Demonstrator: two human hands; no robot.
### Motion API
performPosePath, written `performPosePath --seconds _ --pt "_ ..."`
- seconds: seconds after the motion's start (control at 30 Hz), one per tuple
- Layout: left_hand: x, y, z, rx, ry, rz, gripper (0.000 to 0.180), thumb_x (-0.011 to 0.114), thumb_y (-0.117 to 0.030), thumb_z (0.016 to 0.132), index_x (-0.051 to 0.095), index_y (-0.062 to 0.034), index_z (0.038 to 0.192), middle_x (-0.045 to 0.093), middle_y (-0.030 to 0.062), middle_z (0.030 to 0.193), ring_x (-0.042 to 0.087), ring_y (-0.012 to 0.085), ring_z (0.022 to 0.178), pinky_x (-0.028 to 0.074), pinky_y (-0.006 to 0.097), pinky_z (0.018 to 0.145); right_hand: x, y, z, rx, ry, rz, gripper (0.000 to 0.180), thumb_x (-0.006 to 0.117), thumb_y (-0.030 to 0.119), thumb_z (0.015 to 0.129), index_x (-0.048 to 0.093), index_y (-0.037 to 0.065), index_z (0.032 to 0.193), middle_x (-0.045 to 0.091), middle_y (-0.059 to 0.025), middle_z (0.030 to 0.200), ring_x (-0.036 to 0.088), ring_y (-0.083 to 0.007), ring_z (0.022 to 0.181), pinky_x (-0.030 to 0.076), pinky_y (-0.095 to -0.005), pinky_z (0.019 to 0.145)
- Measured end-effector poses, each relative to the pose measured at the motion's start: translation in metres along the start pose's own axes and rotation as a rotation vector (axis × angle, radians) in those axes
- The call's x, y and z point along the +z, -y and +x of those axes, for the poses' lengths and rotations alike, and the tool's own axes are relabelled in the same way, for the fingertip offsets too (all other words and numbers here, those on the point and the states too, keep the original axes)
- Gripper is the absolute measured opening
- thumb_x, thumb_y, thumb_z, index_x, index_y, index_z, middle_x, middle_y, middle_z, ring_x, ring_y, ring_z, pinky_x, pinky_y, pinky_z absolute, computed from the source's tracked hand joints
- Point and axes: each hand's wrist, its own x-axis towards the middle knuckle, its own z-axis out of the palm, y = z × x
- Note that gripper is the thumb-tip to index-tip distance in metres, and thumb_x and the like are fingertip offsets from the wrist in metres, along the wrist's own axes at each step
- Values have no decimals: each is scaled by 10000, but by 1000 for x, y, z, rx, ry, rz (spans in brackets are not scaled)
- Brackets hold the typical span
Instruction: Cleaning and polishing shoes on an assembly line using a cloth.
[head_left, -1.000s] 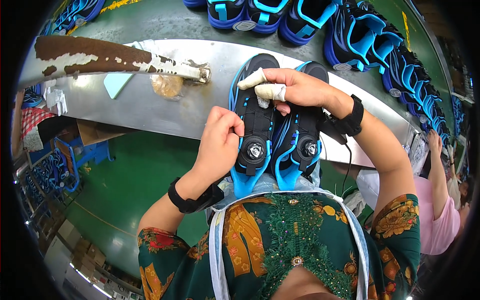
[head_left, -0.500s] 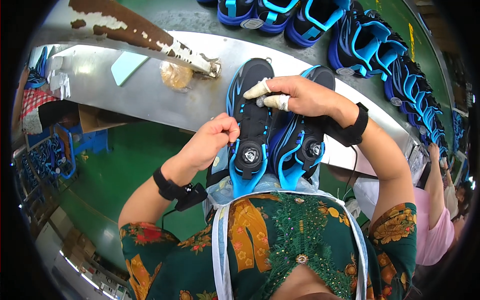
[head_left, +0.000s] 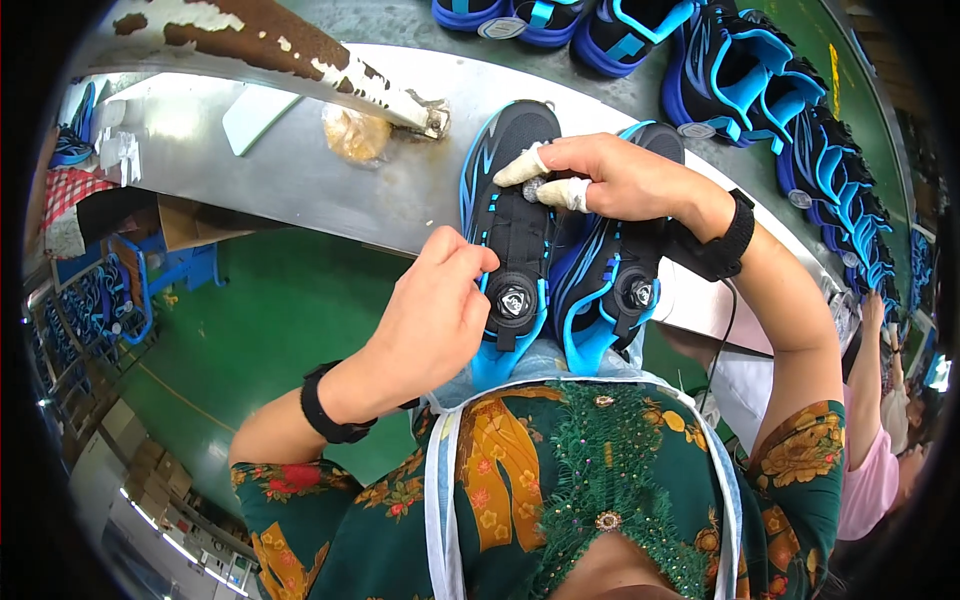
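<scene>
The metal workbench (head_left: 300, 180) ends at a near edge with open green floor (head_left: 260, 330) below it. Two black-and-blue shoes (head_left: 560, 240) overhang that edge, side by side. The right hand (head_left: 610, 180) presses flat across both shoes; the left hand (head_left: 435, 320) pinches the left shoe's side beside its dial (head_left: 514, 300).

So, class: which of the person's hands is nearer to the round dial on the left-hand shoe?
Left. The left hand has its fingertips right beside the dial. The right hand rests further up, across both shoes near the toes.
</scene>
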Motion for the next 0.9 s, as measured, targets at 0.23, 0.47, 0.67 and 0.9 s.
performPosePath --seconds 0.23,0.47,0.67,0.9 --pt "2 8 20 -524 230 -597 114 492 -153 888 542 -68 830 432 -20 746 395 79 612 332 246 549 0 5 8 -15 58 -20 310 581 123 955 616 91 1261 665 -95 1168 627 -192 976 524 -327 811" --pt "12 24 18 -579 203 -1069 196 507 -148 910 489 -137 715 387 -102 706 317 -2 617 240 199 514 -4 5 8 64 88 40 321 590 149 957 614 103 1274 677 -77 1128 620 -160 887 524 -316 767" --pt "18 31 11 -586 161 -1109 244 551 -156 936 453 -159 712 354 -111 706 294 -11 606 224 187 503 0 6 6 60 46 -1 322 609 152 939 630 134 1261 682 -85 1131 622 -203 952 497 -326 846" --pt "21 42 2 -464 176 -1143 252 522 -171 952 444 -128 716 371 -73 712 330 35 605 321 229 537 -1 9 5 141 66 52 330 634 155 919 643 158 1249 686 -105 1152 650 -268 1049 478 -340 926"
